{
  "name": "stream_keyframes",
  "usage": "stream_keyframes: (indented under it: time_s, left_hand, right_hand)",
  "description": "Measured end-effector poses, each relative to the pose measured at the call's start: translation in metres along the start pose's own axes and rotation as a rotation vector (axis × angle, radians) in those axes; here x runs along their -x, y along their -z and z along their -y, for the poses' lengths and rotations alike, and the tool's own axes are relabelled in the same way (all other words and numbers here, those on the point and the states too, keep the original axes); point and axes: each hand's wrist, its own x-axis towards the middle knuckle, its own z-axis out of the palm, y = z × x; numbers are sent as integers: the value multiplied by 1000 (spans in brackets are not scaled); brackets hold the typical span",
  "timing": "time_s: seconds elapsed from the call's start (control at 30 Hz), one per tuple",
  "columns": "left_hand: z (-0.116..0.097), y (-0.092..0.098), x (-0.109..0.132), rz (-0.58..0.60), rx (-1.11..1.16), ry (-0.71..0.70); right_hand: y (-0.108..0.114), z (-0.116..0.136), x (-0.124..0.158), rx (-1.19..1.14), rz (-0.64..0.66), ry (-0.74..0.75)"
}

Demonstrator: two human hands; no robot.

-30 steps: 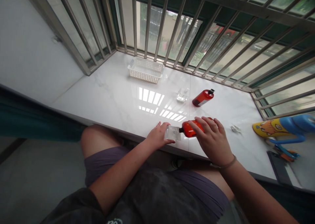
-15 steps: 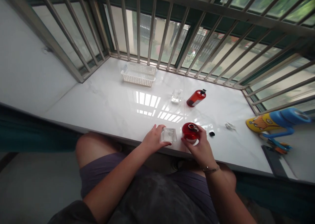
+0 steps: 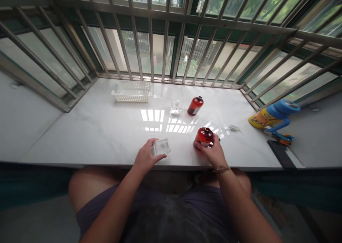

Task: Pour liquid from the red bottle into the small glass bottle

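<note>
My left hand [image 3: 146, 156] grips a small clear square container [image 3: 161, 147] by its sides, near the front edge of the white marble-look counter [image 3: 101, 136]. In my right hand [image 3: 211, 148] is an uncapped red bottle [image 3: 202, 135], its dark round mouth facing up, thumb and fingers around the body. A small dark cap [image 3: 219, 139] shows just beyond the right fingers, partly hidden. Farther back stand a second red bottle [image 3: 195, 106] with a black top and another clear container [image 3: 175, 107].
A white perforated basket [image 3: 132, 97] sits at the back left by the barred window [image 3: 171, 40]. To the right are a crumpled pale scrap [image 3: 234, 128], a yellow and blue water bottle [image 3: 269, 115], an orange and blue item [image 3: 284, 139] and a dark flat object [image 3: 280, 154].
My head view has turned rightward and up, so the scene shifts left. The hands have moved apart: the clear container is farther from the red bottle, and the bottle stands more upright in view.
</note>
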Motion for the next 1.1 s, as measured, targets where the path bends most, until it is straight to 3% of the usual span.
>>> stream_keyframes:
  time_s: [0.27,0.47,0.6,0.73,0.87,1.1]
  left_hand:
    - [12,8,-13,-52,177,75]
    - [3,-2,-23,-17,143,62]
    - [-6,-6,-29,28,30,39]
    - [-8,-12,-34,61,21,-1]
    - [-5,-19,-34,87,47,-22]
    - [1,-22,-30,79,23,-63]
  right_hand:
    - [-12,3,-9,6,66,34]
    - [0,-18,-13,318,-28,350]
    - [20,-32,2,546,-112,427]
    - [39,-42,3,825,-225,243]
    - [50,-46,-18,964,-115,10]
    - [52,-52,-40,911,-23,13]
